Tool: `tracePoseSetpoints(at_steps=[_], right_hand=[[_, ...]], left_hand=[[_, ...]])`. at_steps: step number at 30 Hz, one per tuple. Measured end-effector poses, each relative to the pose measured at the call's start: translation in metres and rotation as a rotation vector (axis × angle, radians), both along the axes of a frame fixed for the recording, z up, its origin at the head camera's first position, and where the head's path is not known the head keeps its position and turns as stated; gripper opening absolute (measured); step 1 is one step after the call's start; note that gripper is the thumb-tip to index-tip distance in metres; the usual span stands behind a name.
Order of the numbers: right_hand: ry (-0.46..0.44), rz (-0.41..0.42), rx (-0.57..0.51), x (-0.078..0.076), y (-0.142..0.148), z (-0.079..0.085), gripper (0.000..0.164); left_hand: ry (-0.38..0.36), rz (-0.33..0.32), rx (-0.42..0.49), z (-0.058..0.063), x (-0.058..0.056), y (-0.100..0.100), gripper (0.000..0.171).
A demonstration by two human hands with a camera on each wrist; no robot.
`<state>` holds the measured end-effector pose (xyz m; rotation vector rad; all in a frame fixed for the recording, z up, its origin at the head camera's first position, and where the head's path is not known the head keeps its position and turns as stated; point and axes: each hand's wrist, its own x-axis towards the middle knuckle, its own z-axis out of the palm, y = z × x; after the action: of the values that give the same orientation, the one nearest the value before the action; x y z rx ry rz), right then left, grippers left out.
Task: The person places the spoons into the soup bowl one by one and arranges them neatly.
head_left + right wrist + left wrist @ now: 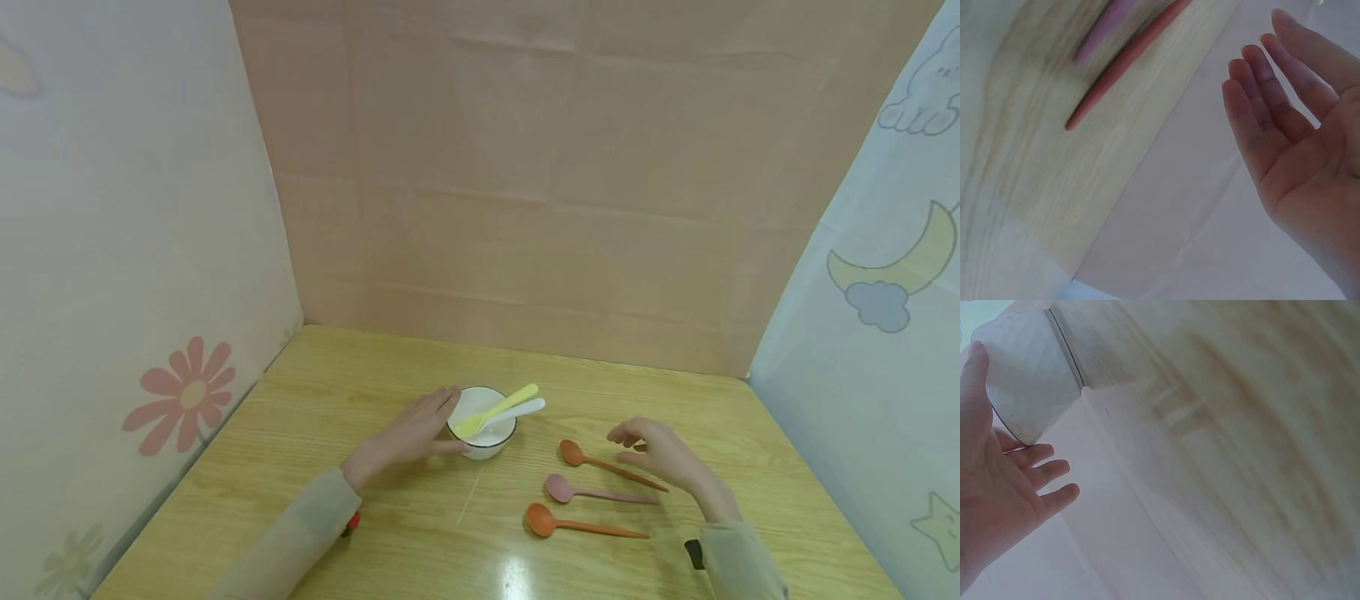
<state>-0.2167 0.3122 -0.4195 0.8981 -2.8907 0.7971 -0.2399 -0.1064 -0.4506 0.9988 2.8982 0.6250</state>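
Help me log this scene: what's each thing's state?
Black-rimmed bowl: upright, utensils inside
Yellow spoon: leaning inside bowl
White utensil: leaning inside bowl
Far orange spoon: lying flat
Pink spoon: lying flat
Near orange spoon: lying flat
Left hand: fingers extended beside bowl
Right hand: empty

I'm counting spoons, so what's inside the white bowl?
The white bowl holds a yellow spoon and a white spoon, handles past the rim. Hidden: the surface beneath them and, seemingly, part of the white spoon's head.

This looks like a screened-off booth: a wood-grain worktop (pixel 600 392) closed in by a creased pinkish-brown sheet (pixel 525 167) behind, a flower-printed sheet (pixel 135 208) at left and a moon-printed sheet (pixel 825 375) at right. The wider room is hidden.
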Motion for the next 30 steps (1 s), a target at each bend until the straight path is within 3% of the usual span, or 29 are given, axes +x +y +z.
tracePoseSetpoints(at_steps=[30], right_hand=[[-0.113,-0.027,-0.072,0.011,0.035,-0.037,0.030]], left_hand=[[0.030,-0.007,-0.033,-0.002,-0.001,-0.001,0.096]])
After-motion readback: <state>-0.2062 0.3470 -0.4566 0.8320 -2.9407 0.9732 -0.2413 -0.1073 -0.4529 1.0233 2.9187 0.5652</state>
